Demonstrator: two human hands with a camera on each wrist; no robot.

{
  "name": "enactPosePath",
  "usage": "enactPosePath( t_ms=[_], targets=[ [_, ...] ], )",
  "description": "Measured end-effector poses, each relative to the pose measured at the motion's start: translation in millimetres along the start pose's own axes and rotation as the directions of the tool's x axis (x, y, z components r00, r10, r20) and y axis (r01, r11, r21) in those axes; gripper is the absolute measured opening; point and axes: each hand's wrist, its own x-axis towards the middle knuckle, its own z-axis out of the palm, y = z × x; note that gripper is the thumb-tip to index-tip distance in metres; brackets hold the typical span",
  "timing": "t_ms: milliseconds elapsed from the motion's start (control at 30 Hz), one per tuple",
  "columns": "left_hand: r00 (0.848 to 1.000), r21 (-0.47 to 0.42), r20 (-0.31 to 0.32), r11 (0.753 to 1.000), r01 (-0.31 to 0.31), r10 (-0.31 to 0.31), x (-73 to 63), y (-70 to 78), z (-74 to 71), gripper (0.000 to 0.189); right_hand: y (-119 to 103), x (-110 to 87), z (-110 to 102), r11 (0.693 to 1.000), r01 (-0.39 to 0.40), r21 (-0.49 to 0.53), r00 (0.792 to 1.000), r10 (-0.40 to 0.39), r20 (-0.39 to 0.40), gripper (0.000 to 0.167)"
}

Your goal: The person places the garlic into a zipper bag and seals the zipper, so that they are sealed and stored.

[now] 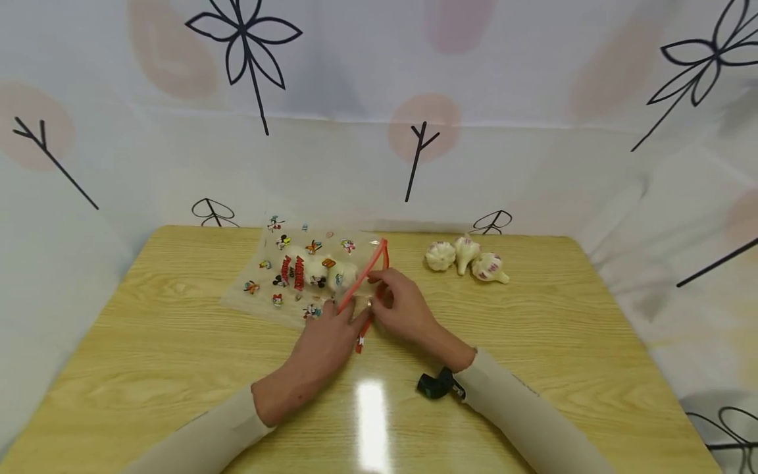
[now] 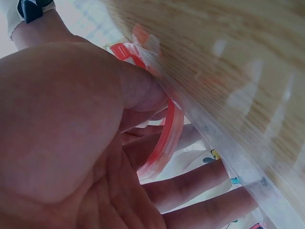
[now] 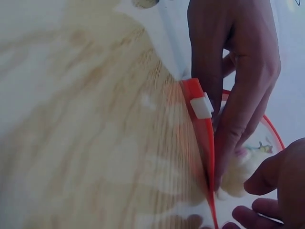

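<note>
Your left hand [image 1: 326, 339] straight-fingered at bag [image 1: 302, 295] mouth, red edge [image 1: 364, 272] running away from you; right hand [image 1: 405, 311], pinch unclear, nearer garlic bulbs [image 1: 466, 250] right of bag

Wood-grain table [image 1: 545, 322] — printed clear bag [image 1: 298, 273], three garlic bulbs [image 1: 466, 247] on top.

Over my remote link, I take this for a sheeted-off tabletop booth: a pale, creased sheet [image 1: 331, 164] printed with line-drawn flowers [image 1: 242, 29] rises behind the wood-grain table [image 1: 533, 329] and along its left and right sides. The wider building I cannot tell.
</note>
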Motion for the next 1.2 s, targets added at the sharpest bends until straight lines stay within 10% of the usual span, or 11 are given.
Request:
enactPosePath(
  t_ms=[1200],
  targets=[
    [0.998, -0.087, -0.060, 0.996, -0.016, 0.011, -2.5, -2.0, 3.8, 0.051, 42.0, -50.0, -83.7, 0.999, -0.022, -0.040, 0.984, 0.014, -0.175, 0.022]
  ],
)
